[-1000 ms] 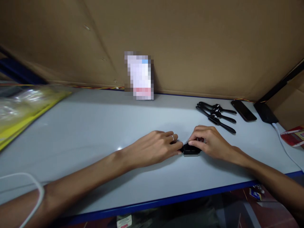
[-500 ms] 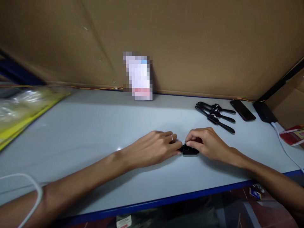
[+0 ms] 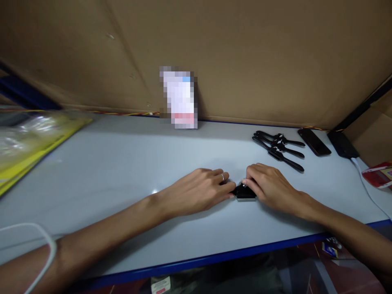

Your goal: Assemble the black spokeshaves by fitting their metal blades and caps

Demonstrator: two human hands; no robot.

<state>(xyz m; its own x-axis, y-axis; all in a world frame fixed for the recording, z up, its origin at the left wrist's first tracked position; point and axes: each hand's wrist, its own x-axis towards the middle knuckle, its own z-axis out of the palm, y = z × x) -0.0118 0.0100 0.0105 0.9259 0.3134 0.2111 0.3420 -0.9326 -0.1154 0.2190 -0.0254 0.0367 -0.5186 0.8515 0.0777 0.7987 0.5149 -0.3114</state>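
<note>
On the table, a small black tool with a pale metal strip along its near edge lies between my two hands. My left hand, wearing a ring, closes its thumb and forefinger on the tool's left end. Over the right end, my right hand is curled with thumb and fingers pressed together on the tool. A small shiny piece shows at its fingertips, too small to name. Beyond my right hand lie several black long-handled tools, crossed over one another; their kind is unclear.
At the back right are a dark phone and a black device with a white cable. A blurred-out upright item leans on the cardboard wall. Yellow-edged plastic packaging lies left. The table's blue front edge runs nearby.
My right hand has shifted slightly right and its fingers have curled down at the tool's right end. More of the tool's top and a shiny piece show. My left hand stays in place.
</note>
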